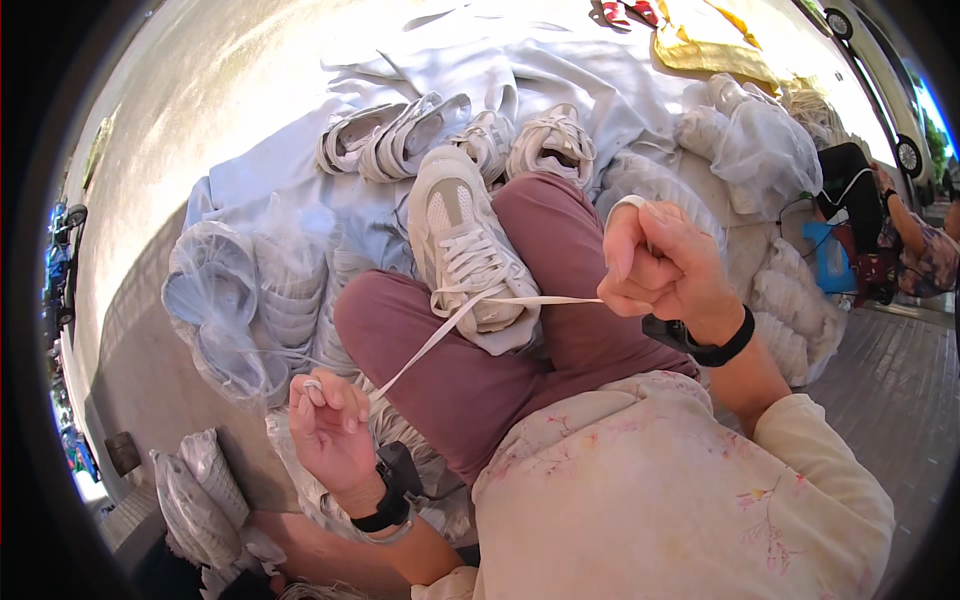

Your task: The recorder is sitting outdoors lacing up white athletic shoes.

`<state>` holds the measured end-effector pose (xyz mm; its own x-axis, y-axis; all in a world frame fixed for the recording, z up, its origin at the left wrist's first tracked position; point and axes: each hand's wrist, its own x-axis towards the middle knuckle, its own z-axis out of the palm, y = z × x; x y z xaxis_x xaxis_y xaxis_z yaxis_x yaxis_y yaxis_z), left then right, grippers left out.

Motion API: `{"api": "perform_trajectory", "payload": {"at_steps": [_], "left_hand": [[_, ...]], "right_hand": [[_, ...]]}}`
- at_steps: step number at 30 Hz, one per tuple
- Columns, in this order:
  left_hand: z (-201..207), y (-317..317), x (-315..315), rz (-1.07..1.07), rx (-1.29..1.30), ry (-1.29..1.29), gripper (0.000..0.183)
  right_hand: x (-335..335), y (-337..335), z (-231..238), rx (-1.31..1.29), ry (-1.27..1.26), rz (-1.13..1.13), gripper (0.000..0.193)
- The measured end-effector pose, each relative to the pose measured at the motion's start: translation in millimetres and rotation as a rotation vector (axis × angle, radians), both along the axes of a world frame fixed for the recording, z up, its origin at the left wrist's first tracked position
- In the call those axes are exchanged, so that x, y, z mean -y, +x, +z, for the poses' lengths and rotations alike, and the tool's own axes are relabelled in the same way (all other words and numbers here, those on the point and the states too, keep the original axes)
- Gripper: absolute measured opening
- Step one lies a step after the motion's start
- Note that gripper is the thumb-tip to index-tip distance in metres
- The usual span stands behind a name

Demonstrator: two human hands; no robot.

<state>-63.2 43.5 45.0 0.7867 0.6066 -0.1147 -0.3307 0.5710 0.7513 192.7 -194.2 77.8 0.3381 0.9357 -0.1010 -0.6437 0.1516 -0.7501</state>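
A white sneaker (462, 245) rests on my lap, on my maroon trouser legs (520, 360), toe pointing away. A flat white shoelace (470, 312) runs out of its eyelets in two strands. My left hand (330, 425) grips one lace end down at the lower left, pulled taut. My right hand (660, 268) is closed on the other lace end at the right, with the lace looped over its fingers. Both wrists wear black bands.
Several more white sneakers (440, 135) lie on a pale cloth (560, 60) ahead. Clear plastic bags of stacked white parts (245, 300) sit left, more bags (760, 140) right. Another person's arm (915, 235) is at the far right. Yellow cloth (705, 45) lies at the top.
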Motion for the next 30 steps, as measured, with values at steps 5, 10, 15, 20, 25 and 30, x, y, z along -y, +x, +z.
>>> {"api": "perform_trajectory", "payload": {"at_steps": [5, 10, 15, 20, 25, 30], "left_hand": [[-6, -10, -15, 0.056, 0.062, -0.026, 0.014], [-4, -13, -17, 0.066, 0.014, -0.007, 0.014], [0, -1, -6, 0.004, -0.147, 0.219, 0.014], [5, 18, 27, -0.169, -0.446, 0.364, 0.018], [-2, 53, 53, -0.375, -0.727, 0.590, 0.029], [-16, 66, 63, -0.309, -0.703, 0.853, 0.023]], "right_hand": [[27, 31, 19, -0.084, 0.318, 0.019, 0.045], [53, 46, 26, -0.150, 0.344, -0.168, 0.046], [47, 25, 12, 0.264, -0.207, -0.250, 0.053], [17, -2, -8, 0.846, -0.609, -0.020, 0.028], [4, -23, -60, 1.164, -0.411, -0.041, 0.020], [-10, -19, -42, 1.058, -0.611, 0.057, 0.020]]}}
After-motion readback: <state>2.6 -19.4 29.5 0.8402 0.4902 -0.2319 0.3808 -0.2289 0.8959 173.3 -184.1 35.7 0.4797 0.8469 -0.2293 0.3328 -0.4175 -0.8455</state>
